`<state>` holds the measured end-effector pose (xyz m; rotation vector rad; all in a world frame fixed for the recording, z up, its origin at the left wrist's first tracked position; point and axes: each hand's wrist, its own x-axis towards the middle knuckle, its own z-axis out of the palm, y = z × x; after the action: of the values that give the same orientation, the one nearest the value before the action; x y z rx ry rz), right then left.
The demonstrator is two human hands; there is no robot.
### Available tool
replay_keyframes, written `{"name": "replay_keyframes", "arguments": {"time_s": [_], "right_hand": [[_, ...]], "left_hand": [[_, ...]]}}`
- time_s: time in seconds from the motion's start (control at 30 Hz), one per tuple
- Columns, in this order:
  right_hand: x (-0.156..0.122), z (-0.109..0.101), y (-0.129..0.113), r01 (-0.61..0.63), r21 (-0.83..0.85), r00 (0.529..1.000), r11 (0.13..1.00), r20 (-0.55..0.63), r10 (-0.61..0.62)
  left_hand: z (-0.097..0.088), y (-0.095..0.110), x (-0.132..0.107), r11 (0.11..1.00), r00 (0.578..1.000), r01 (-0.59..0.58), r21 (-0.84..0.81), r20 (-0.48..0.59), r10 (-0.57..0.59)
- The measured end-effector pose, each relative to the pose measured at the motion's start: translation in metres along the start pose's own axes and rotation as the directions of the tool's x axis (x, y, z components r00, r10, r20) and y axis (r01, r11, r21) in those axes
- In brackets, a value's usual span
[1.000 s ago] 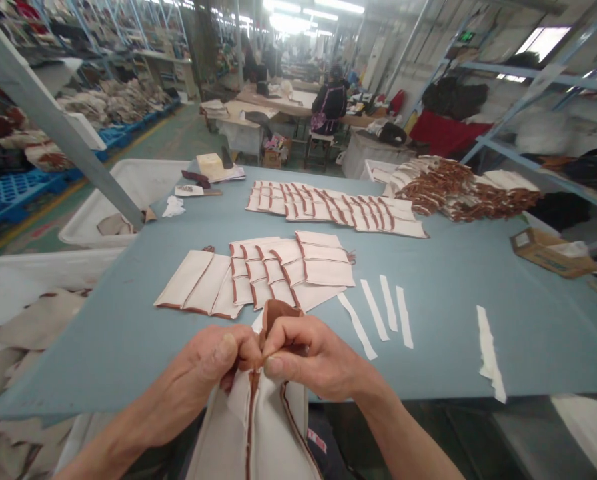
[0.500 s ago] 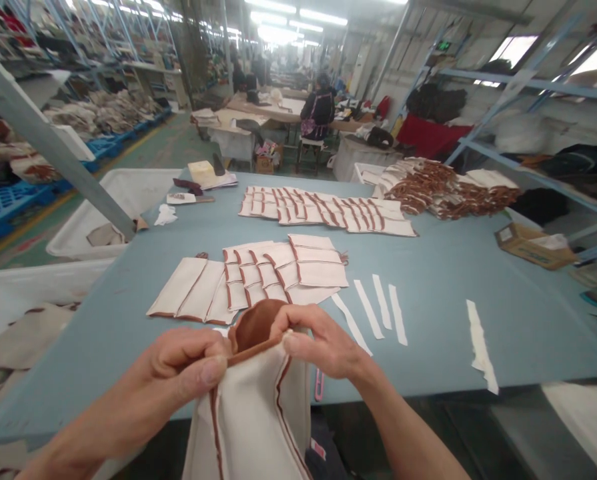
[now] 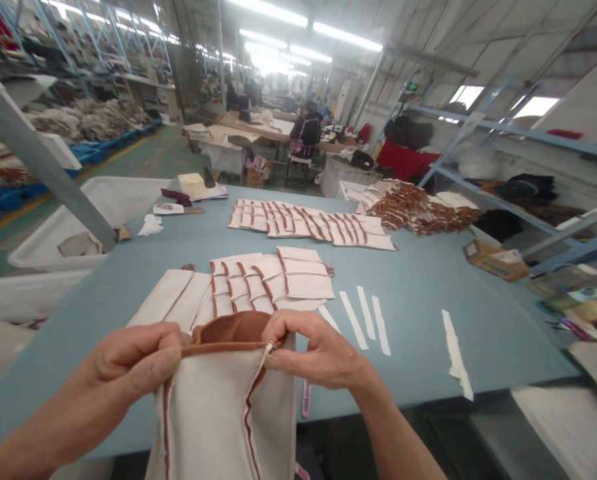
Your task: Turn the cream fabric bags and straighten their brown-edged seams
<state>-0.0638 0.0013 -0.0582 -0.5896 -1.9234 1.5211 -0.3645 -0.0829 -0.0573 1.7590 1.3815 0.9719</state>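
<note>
A cream fabric piece (image 3: 211,407) with brown seams and a brown lining, sewn like a tube or pouch, hangs between my hands at the table's near edge. My left hand (image 3: 133,367) pinches its brown-trimmed rim at the left seam. At the right seam, my right hand (image 3: 313,347) grips the same rim between thumb and fingers. The mouth gapes, showing the brown inside (image 3: 233,327); the lower end runs out of view. Just beyond lie overlapping cream panels (image 3: 305,273) with brown edges. A pink cutter-like tool (image 3: 306,400) lies right of the piece.
On the blue-green table (image 3: 418,287) lie several white strips (image 3: 365,313) and a ragged strip (image 3: 455,353). Farther back are a row of cream panels (image 3: 303,220), a brown-and-cream heap (image 3: 408,207) and a cardboard box (image 3: 495,260). White bins (image 3: 33,250) stand left. A person (image 3: 305,133) sits beyond.
My left hand has moved left, away from the right hand, and the piece's rim is now stretched wider and straighter. Both hands keep their hold. The whole view has shifted slightly.
</note>
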Motion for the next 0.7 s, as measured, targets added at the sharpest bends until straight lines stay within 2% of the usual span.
{"name": "replay_keyframes", "arguments": {"time_s": [0.07,0.13,0.27,0.43,0.6,0.7], "right_hand": [[0.002,0.001,-0.006,0.02,0.04,1.0,0.999,0.016,-0.021],[0.005,0.001,-0.014,0.021,0.062,0.999,0.998,0.029,-0.023],[0.014,0.003,-0.03,0.004,0.015,0.997,1.0,0.071,-0.005],[0.023,0.005,-0.042,0.06,-0.07,0.991,0.996,0.123,-0.051],[0.027,0.011,-0.045,0.158,-0.222,0.983,0.962,0.125,-0.132],[0.025,0.016,-0.043,0.197,-0.329,0.98,0.924,0.083,-0.18]], "left_hand": [[-0.004,0.0,0.002,0.997,0.997,0.069,-0.035,0.022,-0.068],[-0.007,-0.001,0.006,0.997,0.994,0.081,0.008,0.073,-0.081],[-0.002,-0.004,0.014,0.986,0.995,-0.047,0.161,0.097,0.031],[0.006,-0.007,0.015,0.968,0.98,-0.191,0.161,0.08,0.18],[0.01,0.021,0.022,0.97,0.964,-0.233,0.067,0.143,0.222],[0.015,0.04,0.026,0.953,0.954,-0.283,0.108,0.131,0.268]]}}
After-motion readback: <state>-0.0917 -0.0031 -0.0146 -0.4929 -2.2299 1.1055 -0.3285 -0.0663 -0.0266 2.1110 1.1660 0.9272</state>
